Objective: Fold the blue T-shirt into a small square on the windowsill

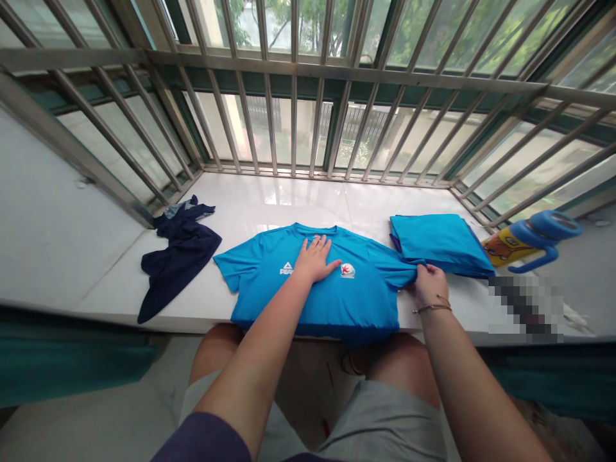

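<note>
A blue T-shirt with a white logo and a round badge lies front up on the white sill, its lower part hanging over the front edge. My left hand rests flat on its chest just below the collar, fingers spread. At the right sleeve's end, my right hand pinches the hem between thumb and fingers. Close beyond that hand lies a folded stack of blue clothing, with a darker layer showing at its left side.
Crumpled dark navy clothing lies on the sill at the left. A blue and yellow bottle with a handle stands at the right, near a pixelated dark object. Metal bars line the window behind.
</note>
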A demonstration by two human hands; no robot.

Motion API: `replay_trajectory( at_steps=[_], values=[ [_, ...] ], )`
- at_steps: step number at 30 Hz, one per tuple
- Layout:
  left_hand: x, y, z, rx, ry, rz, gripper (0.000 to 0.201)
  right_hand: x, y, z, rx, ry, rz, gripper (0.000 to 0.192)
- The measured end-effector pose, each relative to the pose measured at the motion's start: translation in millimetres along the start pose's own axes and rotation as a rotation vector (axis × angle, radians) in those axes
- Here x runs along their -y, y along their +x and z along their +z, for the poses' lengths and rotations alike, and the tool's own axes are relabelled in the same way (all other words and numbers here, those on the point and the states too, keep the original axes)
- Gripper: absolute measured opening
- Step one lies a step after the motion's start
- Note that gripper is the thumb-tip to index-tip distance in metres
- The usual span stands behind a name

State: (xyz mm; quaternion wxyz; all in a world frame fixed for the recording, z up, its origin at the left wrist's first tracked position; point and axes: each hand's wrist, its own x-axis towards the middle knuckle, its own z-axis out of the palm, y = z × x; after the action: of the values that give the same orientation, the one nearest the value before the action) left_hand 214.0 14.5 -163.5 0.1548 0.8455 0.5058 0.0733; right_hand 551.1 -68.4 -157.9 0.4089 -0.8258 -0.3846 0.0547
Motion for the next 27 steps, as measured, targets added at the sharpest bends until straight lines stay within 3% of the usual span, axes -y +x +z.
replay_trajectory(
  at_steps=[4, 6, 9, 12, 15, 17, 20, 24, 27],
  values=[
    [-0.1, -4.8, -2.7, -0.033, -0.017, 0.034, 0.091, 18.1, -12.3, -2.7, 0.026, 0.043, -0.030, 0.048],
    [0.6, -8.2, -4.1, -0.071, -0.021, 0.094, 0.083, 30.6, -22.5, -4.7, 0.042, 0.041, -0.152, 0.045],
    [1.3, -11.6, -4.6, -0.084, -0.026, 0.155, 0.065, 50.8, -41.7, -3.1, 0.137, -0.066, -0.570, 0.034],
    [1.4, -11.1, -2.5, -0.063, -0.037, 0.144, 0.053, 67.5, -65.0, 3.8, 0.400, -0.229, -1.036, 0.024],
    [1.2, -9.1, -0.1, -0.076, -0.050, 0.134, 0.049, 75.8, -87.5, 9.1, 0.622, -0.289, -1.258, 0.026],
    [1.2, -8.6, 0.6, -0.089, -0.063, 0.139, 0.049, 75.1, -97.1, 7.9, 0.650, -0.264, -1.263, 0.028],
    [1.3, -9.0, 0.5, -0.091, -0.075, 0.139, 0.050, 62.4, -97.6, -0.5, 0.566, -0.220, -1.140, 0.027],
    [2.3, -9.9, 0.4, -0.087, -0.079, 0.151, 0.053, 27.4, -79.3, -14.0, 0.422, -0.238, -0.899, 0.037],
    [3.5, -10.0, 0.5, -0.088, -0.092, 0.157, 0.055, 3.0, -68.2, -21.7, 0.438, -0.249, -0.788, 0.039]
  ],
)
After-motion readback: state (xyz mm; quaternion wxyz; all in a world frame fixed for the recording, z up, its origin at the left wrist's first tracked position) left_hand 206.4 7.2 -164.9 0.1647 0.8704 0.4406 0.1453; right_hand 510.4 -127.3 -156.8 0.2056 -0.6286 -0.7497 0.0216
